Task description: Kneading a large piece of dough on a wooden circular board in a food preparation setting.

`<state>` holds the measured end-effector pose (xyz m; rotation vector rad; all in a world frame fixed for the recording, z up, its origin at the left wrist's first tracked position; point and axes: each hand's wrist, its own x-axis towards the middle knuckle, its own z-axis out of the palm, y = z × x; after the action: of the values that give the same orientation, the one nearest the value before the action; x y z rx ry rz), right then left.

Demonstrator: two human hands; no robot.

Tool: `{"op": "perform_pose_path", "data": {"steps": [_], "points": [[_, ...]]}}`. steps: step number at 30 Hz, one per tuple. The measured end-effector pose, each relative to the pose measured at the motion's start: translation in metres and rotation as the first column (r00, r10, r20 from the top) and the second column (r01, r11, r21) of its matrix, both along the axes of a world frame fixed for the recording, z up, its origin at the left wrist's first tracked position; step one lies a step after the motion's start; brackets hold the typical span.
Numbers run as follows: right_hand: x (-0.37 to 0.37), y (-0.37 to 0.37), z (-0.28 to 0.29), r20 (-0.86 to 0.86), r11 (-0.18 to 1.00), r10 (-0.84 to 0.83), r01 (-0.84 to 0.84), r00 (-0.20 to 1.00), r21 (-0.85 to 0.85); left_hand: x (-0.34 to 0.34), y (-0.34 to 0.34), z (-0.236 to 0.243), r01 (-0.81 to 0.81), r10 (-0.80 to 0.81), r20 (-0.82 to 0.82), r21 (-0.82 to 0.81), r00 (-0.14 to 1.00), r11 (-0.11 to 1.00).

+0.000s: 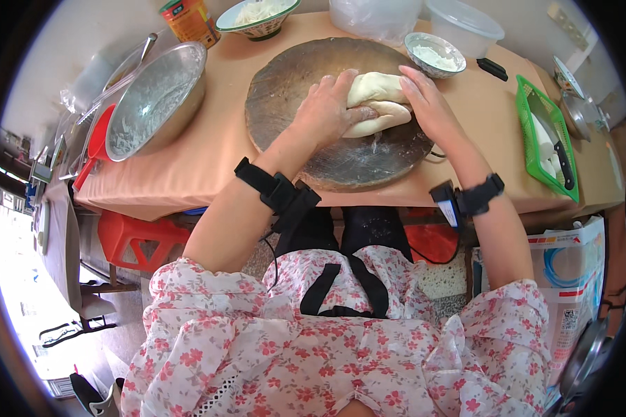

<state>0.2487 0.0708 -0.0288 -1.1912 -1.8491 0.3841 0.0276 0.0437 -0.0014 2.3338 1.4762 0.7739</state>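
Observation:
A thick piece of pale dough (379,90), folded over on itself, is between my hands above the round wooden board (313,167). My left hand (329,108) grips its left side, fingers over the top and thumb pressed in at the fold. Against the dough's right end, my right hand (428,101) presses with its fingers bent round the edge; part of those fingers is hidden. Streaks of flour mark the dark board. Just beyond my right hand stands a small patterned bowl (459,64) of white flour.
On the left lie a large floury metal bowl (181,111) and a red ladle (97,142). Behind the board are a tin (190,24), a bowl of white shreds (261,31) and a plastic tub (466,31). A green basket (535,170) at right holds a black-handled knife (565,167).

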Motion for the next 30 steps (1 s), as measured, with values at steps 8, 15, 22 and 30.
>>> {"op": "perform_pose_path", "data": {"steps": [8, 15, 22, 30], "points": [[-0.027, -0.053, 0.008, -0.315, 0.931, -0.086, -0.037, 0.945, -0.364, 0.012, -0.018, 0.003, -0.116, 0.12, 0.096, -0.048, 0.988, 0.992], [-0.031, -0.052, 0.033, -0.301, 0.976, 0.032, -0.095, 0.953, -0.197, 0.016, -0.042, -0.005, 0.045, 0.083, 0.544, -0.218, 0.835, 0.975], [-0.023, -0.073, 0.015, -0.107, 0.991, -0.082, 0.07, 0.991, -0.114, 0.001, -0.06, 0.011, 0.04, -0.018, 0.115, -0.191, 0.993, 0.981], [-0.05, -0.076, 0.009, -0.035, 0.994, -0.106, 0.106, 0.994, -0.016, -0.014, -0.07, -0.011, 0.132, -0.096, 0.319, -0.092, 0.943, 0.987]]}}
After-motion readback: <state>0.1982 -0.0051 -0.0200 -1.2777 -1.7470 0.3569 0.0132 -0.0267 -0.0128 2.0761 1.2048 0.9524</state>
